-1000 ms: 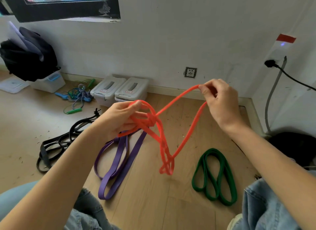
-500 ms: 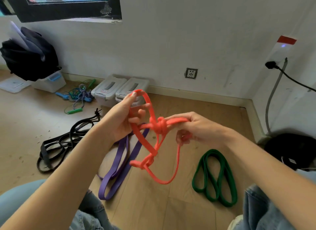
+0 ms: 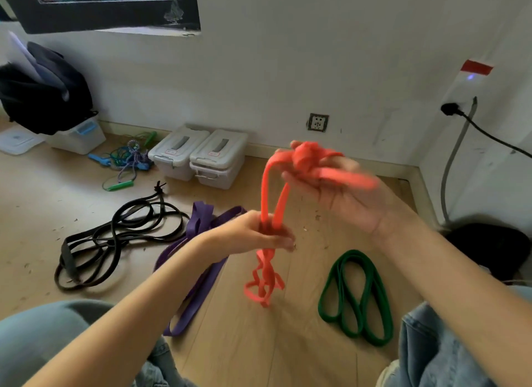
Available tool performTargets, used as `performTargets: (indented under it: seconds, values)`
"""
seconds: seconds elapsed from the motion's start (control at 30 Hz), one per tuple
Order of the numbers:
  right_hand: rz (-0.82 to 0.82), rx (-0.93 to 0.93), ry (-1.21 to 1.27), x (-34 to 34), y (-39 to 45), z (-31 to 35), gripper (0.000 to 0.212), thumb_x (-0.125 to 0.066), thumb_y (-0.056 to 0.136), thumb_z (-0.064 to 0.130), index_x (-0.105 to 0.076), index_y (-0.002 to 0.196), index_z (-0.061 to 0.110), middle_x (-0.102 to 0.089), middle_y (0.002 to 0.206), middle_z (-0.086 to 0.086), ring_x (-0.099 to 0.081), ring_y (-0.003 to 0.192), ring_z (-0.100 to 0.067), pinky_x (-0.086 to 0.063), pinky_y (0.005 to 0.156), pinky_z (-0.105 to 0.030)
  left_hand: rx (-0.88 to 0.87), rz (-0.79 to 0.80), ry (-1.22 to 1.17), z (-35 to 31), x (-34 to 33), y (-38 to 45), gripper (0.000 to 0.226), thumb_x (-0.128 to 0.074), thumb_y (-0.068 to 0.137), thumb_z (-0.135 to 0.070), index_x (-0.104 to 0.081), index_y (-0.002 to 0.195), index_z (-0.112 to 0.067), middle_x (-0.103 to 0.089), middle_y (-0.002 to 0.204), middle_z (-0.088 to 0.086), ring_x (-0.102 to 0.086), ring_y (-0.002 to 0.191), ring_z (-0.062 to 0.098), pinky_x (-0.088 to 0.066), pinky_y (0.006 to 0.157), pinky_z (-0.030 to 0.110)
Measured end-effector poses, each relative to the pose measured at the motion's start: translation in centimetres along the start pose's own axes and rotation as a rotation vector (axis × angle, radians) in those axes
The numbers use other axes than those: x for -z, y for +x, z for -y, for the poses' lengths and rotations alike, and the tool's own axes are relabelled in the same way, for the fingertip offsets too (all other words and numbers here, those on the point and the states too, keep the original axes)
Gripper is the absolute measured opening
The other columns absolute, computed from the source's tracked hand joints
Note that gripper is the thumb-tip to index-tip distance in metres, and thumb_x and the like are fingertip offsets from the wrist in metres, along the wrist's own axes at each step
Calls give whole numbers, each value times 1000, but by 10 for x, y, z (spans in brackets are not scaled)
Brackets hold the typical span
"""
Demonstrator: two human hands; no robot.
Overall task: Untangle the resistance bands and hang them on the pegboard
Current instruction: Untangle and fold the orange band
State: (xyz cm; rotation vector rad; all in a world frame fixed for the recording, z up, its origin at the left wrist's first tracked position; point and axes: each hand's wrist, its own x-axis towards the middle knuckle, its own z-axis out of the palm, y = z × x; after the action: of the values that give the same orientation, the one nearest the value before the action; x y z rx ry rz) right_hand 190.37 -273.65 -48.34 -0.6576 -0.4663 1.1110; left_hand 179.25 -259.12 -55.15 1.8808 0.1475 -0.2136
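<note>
Head view shows us our two hands working one tangled orange flat rubber resistance band (image 3: 269,196) above the wooden floor (image 3: 253,343); our right hand (image 3: 339,190) is raised, palm turned up, with the knotted lump of the band lying across its fingers, though blur keeps us from saying how tightly that grip closes, so we cannot tell; our left hand (image 3: 259,237) sits lower and nearer us, its grip curled round two strands that run down from the knot; below that fist the rest of the band dangles in twisted loops, clear of the floor. The relation that matters: the knot lies up and to the right of the left-hand grip, and the band's long axis runs steeply from knot to fist, nearly upright; we judge the right hand is the one placed to pick the knot open while the left holds the strands taut. Other bands wait on the floor: a purple flat loop band (image 3: 198,260) left of the dangling end, a green flat loop band (image 3: 357,294) to its right, a black strap band (image 3: 115,237) further left; no pegboard is in sight.
</note>
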Motion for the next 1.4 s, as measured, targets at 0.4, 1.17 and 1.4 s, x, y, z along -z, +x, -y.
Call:
performTargets:
  seconds: [0.4, 1.17, 1.4]
  values:
    - [154, -429, -1011, 12, -12, -41, 21, -63, 87, 34, -69, 103, 21, -72, 100, -1, -66, 82, -14, -52, 74, -23, -105, -308, -790, -44, 21, -4, 36, -46, 94, -32, -57, 100, 2, -73, 87, 13, -72, 82, 19, -59, 67, 27]
    - [-535, -159, -293, 18, -7, 12, 26, -39, 100, 21, -44, 78, 10, -34, 40, 5, -34, 31, -5, -33, 32, -17, 558, -237, 663, 9, 35, -16, 34, -52, 93, -30, -59, 105, 1, -58, 86, 8, -55, 77, 21, -42, 63, 27]
    - [-270, -39, -224, -7, 2, -1, 29, -40, 98, 11, -57, 76, 4, -65, 65, -8, -67, 59, -14, -57, 56, -25, 114, -14, -436, -22, 13, -17, 47, -40, 91, -45, -64, 111, -9, -69, 109, 10, -62, 109, 20, -43, 102, 33]
